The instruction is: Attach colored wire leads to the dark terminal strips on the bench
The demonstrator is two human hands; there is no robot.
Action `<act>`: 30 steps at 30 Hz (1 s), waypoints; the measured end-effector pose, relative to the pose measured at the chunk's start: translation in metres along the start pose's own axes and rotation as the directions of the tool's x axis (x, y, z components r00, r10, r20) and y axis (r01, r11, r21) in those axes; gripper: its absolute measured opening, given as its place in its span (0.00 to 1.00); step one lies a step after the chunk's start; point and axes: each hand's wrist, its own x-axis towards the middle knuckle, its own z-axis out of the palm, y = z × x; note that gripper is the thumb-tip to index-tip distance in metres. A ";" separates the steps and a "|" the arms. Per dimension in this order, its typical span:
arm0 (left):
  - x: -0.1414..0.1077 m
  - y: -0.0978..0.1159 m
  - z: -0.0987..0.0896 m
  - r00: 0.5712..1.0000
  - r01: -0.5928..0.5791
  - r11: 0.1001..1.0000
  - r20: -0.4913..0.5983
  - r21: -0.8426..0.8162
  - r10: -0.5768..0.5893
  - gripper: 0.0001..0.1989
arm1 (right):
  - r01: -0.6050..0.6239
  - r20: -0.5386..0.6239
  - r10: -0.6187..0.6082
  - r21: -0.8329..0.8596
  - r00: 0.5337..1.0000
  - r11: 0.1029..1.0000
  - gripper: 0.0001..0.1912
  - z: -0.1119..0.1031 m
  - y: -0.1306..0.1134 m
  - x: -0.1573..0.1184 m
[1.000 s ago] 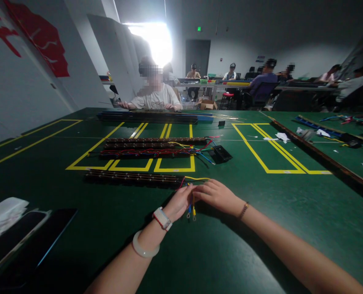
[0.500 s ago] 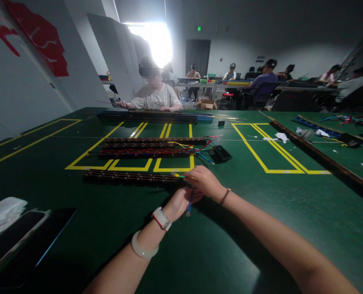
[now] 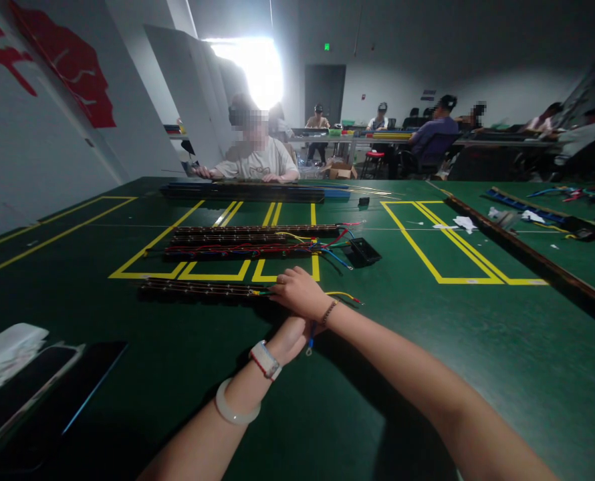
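Note:
My right hand (image 3: 299, 292) is pinched on a green-and-yellow wire (image 3: 261, 292), whose ring terminal points left over the nearest long dark bar (image 3: 202, 288). Just below, my left hand (image 3: 293, 336) is closed at the bar's right end. Its fingertips, and what they hold, are hidden behind my right hand and wrist. A blue wire (image 3: 311, 342) with a ring terminal hangs down beside the left hand. Out to the right of my right hand sticks a yellow wire (image 3: 341, 294) with a red sleeve near its tip.
More dark bars (image 3: 242, 250) with coloured wires lie beyond, beside a small black box (image 3: 364, 251). A long brown bar (image 3: 533, 260) crosses the right side, near paper scraps (image 3: 465, 224). Tissues (image 3: 11, 351) and a dark flat device (image 3: 71, 387) lie at left. A co-worker (image 3: 257, 160) sits opposite.
My right hand has moved left along the near bar, carrying the green-and-yellow wire's terminal over it. The yellow wire now shows to its right. My left hand has hardly moved.

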 end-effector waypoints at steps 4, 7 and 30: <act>-0.003 -0.001 0.000 0.993 -0.043 0.998 0.116 0.043 0.038 0.09 | -0.144 -0.115 0.164 0.164 0.980 0.976 0.22 -0.010 0.011 -0.025; -0.008 0.001 0.001 0.984 0.005 0.996 0.175 0.094 -0.021 0.09 | -0.285 -0.118 0.313 0.208 0.942 0.936 0.17 -0.013 0.027 -0.055; -0.019 0.033 -0.001 0.997 -0.003 0.225 0.022 0.974 -0.079 0.17 | -0.547 0.107 0.537 0.111 0.837 0.830 0.17 0.013 0.045 -0.111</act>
